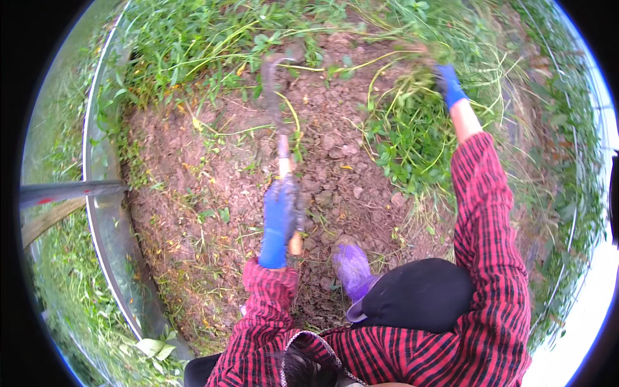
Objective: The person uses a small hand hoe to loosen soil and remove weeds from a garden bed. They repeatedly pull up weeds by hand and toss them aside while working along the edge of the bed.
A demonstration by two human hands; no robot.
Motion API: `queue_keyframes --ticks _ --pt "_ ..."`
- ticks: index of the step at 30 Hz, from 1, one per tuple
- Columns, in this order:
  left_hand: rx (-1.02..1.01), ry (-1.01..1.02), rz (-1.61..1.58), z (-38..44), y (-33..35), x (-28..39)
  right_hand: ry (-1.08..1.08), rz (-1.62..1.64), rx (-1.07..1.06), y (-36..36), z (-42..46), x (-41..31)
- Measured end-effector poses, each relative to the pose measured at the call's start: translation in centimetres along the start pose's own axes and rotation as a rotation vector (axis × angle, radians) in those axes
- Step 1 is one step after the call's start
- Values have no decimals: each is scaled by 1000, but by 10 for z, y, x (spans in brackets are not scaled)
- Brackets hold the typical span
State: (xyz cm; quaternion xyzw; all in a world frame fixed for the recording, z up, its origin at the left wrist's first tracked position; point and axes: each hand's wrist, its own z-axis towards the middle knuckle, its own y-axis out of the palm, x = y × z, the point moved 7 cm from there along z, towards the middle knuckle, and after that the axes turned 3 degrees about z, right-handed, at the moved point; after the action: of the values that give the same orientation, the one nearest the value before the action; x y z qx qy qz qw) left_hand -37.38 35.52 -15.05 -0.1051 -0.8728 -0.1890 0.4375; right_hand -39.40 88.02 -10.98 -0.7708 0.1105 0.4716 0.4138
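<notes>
My left hand (279,220), in a blue and dark work glove, is closed around the wooden handle of a sickle (273,96). The tool points away from me, and its curved metal end lies over the soil near the weeds. Out to the right, my right hand (449,84), gloved alike, is blurred at a clump of pulled-looking green weeds (413,87); its fingers are partly hidden, so its grip cannot be made out. Below that hand lies a leafy green heap (416,140) on the soil.
Brown, clumpy soil (333,179) spreads before me. Dense green weeds (193,43) grow along the far edge. A clear plastic sheet wall (109,232) with a pale rim curves along the left, beside a bar (72,189). My purple boot (355,271) stands on the soil.
</notes>
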Motion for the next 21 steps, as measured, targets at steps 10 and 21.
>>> queue_keyframes --ticks 10,21 --pt "165 11 -75 4 -86 18 253 685 823 -342 -309 160" --pt "208 129 -26 -39 -100 41 -1245 -1336 -296 138 -157 -151"
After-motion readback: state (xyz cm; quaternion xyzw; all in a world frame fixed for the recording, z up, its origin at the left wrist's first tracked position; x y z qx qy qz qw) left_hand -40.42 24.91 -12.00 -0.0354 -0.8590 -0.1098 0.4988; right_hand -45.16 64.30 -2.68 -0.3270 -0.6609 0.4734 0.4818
